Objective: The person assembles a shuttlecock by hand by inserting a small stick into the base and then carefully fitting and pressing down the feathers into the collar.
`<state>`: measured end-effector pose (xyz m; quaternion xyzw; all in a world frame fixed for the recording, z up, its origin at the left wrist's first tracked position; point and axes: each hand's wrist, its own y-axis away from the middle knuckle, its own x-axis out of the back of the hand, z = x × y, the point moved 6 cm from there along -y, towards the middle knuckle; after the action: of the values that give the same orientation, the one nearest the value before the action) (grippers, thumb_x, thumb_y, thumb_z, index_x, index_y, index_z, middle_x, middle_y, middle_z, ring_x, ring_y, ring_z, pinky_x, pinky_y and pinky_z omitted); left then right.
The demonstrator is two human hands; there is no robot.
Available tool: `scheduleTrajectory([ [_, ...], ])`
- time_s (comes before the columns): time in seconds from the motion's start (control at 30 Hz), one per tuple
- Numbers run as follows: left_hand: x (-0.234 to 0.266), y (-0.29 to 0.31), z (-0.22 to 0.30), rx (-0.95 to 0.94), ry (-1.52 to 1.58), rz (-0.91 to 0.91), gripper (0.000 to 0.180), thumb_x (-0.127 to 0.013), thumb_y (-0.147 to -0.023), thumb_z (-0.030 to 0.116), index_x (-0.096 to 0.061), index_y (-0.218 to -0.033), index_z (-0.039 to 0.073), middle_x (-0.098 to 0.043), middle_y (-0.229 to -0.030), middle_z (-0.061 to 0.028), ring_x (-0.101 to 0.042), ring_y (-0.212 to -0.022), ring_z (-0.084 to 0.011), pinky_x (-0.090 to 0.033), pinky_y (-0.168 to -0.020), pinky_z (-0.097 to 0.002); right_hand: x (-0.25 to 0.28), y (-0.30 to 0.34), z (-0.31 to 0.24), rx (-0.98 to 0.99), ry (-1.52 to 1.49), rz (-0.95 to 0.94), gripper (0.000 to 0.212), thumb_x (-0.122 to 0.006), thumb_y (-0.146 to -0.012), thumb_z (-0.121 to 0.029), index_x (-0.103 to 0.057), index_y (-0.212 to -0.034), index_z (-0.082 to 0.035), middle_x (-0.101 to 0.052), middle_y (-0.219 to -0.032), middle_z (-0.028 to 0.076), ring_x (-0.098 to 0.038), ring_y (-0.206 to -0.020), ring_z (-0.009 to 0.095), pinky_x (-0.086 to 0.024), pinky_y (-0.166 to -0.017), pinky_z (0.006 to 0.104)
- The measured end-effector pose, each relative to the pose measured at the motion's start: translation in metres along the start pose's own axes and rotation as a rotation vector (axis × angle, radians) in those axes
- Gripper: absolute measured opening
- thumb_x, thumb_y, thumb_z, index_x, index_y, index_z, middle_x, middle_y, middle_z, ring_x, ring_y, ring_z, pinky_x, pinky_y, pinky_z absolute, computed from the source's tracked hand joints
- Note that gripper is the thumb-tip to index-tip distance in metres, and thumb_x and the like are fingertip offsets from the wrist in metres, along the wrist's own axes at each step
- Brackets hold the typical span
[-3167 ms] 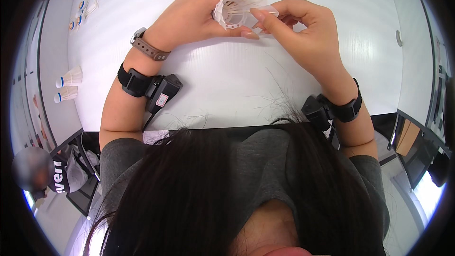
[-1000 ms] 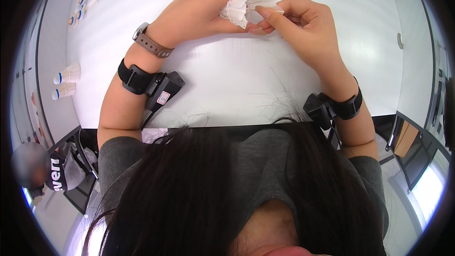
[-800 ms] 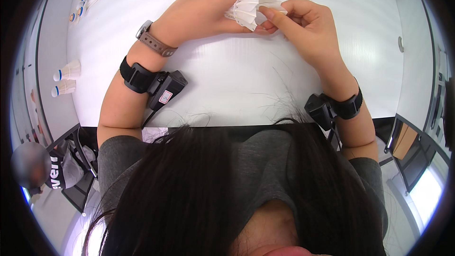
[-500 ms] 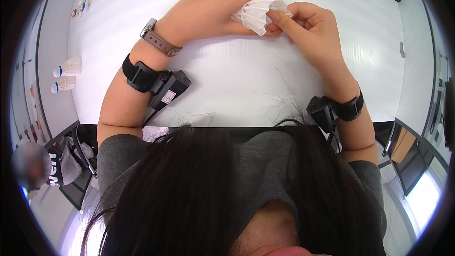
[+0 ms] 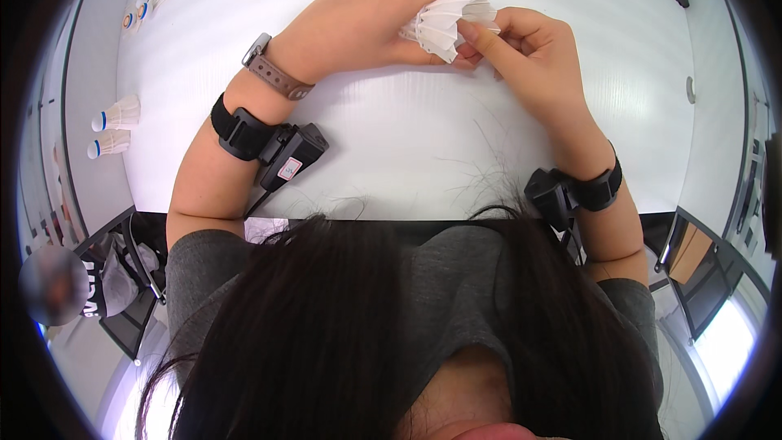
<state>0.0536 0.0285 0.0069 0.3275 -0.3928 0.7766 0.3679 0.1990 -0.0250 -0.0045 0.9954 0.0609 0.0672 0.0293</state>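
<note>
A white feathered shuttlecock (image 5: 440, 26) is held between my two hands over the far part of the white table. My left hand (image 5: 387, 16) is closed round its narrow end, so the cork is hidden in the palm. The feather skirt opens toward the right. At that wide rim my right hand (image 5: 529, 45) pinches the feathers between thumb and fingers. The right fingertips are partly hidden by the skirt.
Two shuttlecocks with blue-banded white corks (image 5: 118, 114) lie at the table's left edge. Several more (image 5: 151, 0) lie at the far left. Black devices (image 5: 297, 147) are strapped to both forearms. The white table (image 5: 407, 138) spreads beneath my arms. Another person (image 5: 57, 285) is at lower left.
Both hands keep their hold on the shuttlecock. My right hand and wrist have shifted very slightly left; the skirt has barely moved.
</note>
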Motion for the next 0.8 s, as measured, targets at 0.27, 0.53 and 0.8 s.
scheduleTrajectory([
  [0.27, 0.001, -0.001, -0.001, 0.075, 0.161, -0.066, 0.04, -0.078, -0.075, 0.024, -0.061, -0.104, 0.001, -0.064, -0.09, -0.0135, -0.06, -0.081, -0.0306, -0.049, -0.071, -0.0359, 0.01, 0.004, -0.007, 0.09, 0.046, 0.093, 0.019, -0.071, -0.087, -0.017, -0.07, -0.084, 0.001, -0.071, -0.075, 0.006, -0.065, -0.07, 0.009, -0.047, -0.063, 0.0195],
  [0.53, -0.002, 0.0, -0.008, 0.108, 0.203, -0.094, 0.031, -0.074, -0.081, 0.022, -0.06, -0.098, 0.001, -0.058, -0.083, -0.011, -0.056, -0.076, -0.0276, -0.047, -0.068, -0.0342, 0.014, 0.008, -0.025, 0.358, 0.336, 0.177, 0.014, -0.073, -0.083, -0.018, -0.072, -0.08, -0.004, -0.069, -0.072, 0.002, -0.056, -0.059, 0.008, -0.041, -0.055, 0.0225],
  [0.8, -0.001, -0.002, -0.009, 0.077, 0.215, -0.089, 0.029, -0.073, -0.08, 0.019, -0.058, -0.097, 0.001, -0.06, -0.087, -0.0104, -0.058, -0.077, -0.0287, -0.049, -0.071, -0.0352, 0.01, 0.014, -0.041, 0.633, 0.529, 0.232, 0.009, -0.074, -0.08, -0.014, -0.07, -0.077, -0.006, -0.067, -0.069, 0.004, -0.059, -0.057, 0.016, -0.043, -0.05, 0.0255],
])
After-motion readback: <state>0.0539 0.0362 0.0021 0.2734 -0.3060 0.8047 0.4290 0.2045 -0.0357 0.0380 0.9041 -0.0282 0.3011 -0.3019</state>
